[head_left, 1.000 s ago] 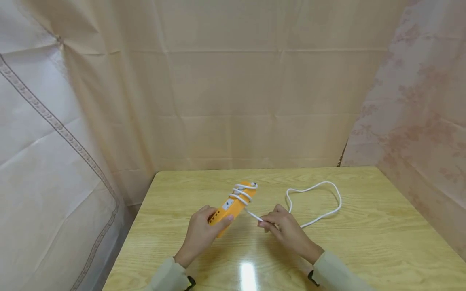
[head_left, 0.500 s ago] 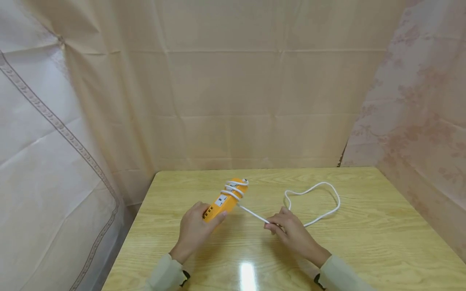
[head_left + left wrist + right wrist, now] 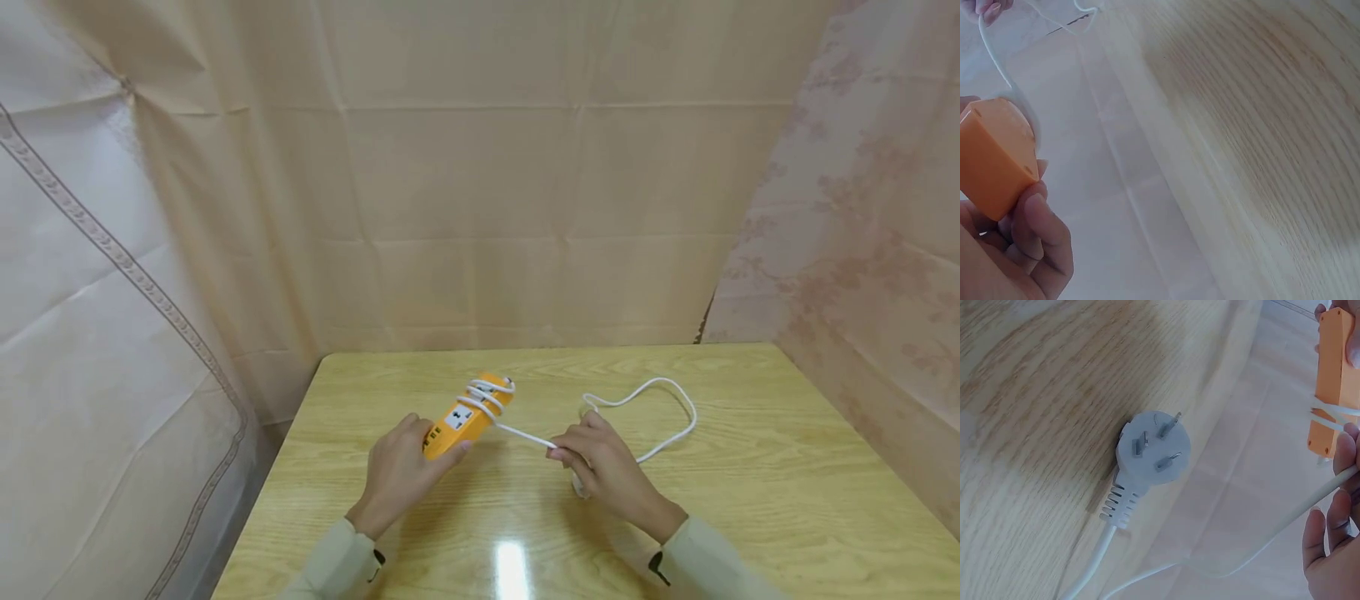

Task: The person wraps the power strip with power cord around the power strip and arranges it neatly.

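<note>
An orange power strip (image 3: 468,421) with white sockets is held tilted above the table by my left hand (image 3: 402,471), its thumb along one side. Several turns of white cord (image 3: 525,435) go round the strip's far end. My right hand (image 3: 603,467) pinches that cord to the right of the strip, and the stretch between the hands looks straight. In the right wrist view, the cord's three-pin plug (image 3: 1154,447) shows its prongs. The left wrist view shows the strip's orange end (image 3: 994,159) between my fingers (image 3: 1047,228).
A loose loop of the cord (image 3: 693,412) lies on the wooden table (image 3: 750,500) to the right. Beige cloth (image 3: 465,208) hangs behind the table, and patterned cloth (image 3: 885,275) hangs on the right.
The strip and my left hand have shifted a little left. My right hand has moved slightly right with the cord, and the white plug now shows beneath it.
</note>
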Motion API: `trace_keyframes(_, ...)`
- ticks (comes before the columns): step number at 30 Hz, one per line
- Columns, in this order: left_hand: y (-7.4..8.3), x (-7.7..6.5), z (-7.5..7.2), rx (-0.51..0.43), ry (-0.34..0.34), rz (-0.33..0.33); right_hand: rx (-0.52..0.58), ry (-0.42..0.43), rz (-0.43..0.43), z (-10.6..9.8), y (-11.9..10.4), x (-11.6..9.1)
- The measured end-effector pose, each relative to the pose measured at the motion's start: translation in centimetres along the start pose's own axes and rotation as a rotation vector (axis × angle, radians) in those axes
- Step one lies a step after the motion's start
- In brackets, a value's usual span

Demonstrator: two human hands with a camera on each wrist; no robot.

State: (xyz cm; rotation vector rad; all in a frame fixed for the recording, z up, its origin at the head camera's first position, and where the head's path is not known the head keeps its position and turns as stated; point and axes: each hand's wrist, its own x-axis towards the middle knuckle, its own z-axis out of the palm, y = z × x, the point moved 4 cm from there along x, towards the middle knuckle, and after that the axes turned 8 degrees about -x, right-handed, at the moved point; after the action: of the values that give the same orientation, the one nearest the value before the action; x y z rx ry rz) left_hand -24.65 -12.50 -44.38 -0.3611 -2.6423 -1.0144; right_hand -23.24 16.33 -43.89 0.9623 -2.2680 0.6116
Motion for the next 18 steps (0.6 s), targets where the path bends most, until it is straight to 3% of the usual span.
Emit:
trace_keyframes(11, -0.08, -0.20, 0.18, 0.076, -0.092, 0.017, -0.009, 0.004, 0.001, 0.00, 0.01, -0.35)
trace_keyframes(18, 0.87, -0.49, 0.72, 0.299, -0.143, 0.170, -0.075, 0.014, -0.019, -0.15, -0.46, -0.39)
